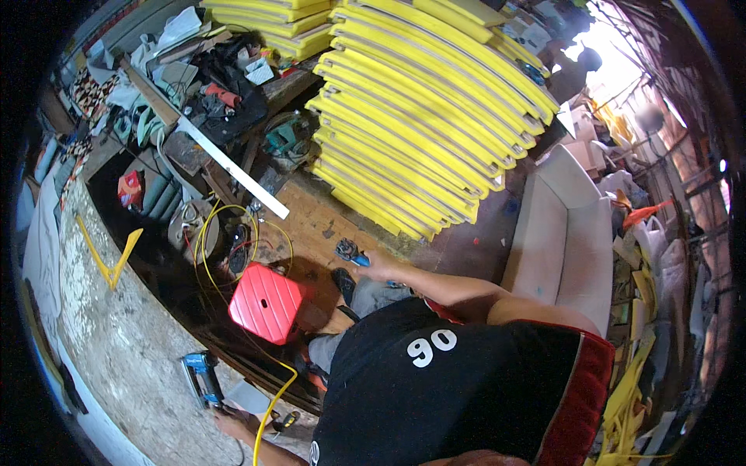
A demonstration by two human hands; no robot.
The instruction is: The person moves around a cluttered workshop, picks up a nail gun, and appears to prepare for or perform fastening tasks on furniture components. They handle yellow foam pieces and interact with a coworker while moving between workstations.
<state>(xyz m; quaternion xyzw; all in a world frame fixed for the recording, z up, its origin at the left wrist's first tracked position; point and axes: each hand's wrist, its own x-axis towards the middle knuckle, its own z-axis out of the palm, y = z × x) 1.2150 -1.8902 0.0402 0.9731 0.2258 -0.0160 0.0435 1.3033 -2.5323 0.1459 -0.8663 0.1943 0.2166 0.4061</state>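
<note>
Your right hand (378, 266) is wrapped round a blue-handled tool (351, 252), your left hand (231, 424) is at the blue staple gun (208, 379) on the desk (116, 342), can't tell if gripping, and tbh the actual tool work looks still to do.

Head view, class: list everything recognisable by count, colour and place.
padded panels: many, yellow, upper centre
sofa: 1, pale, right
stool: 1, red, left of centre
staple gun: 1, blue, at left hand
hand tool: 1, blue, in right hand
hose: at least 1, yellow, near stool
straightedge: 1, white, upper left
V-shaped strip: 1, yellow, on worktop
worktop: 1, grey, left
power tool: 1, green, beside panels
scraps: many, mixed, upper left
shirt: 1, black, red, lower centre
left hand: 1, bare, lower left
right hand: 1, bare, centre
</note>
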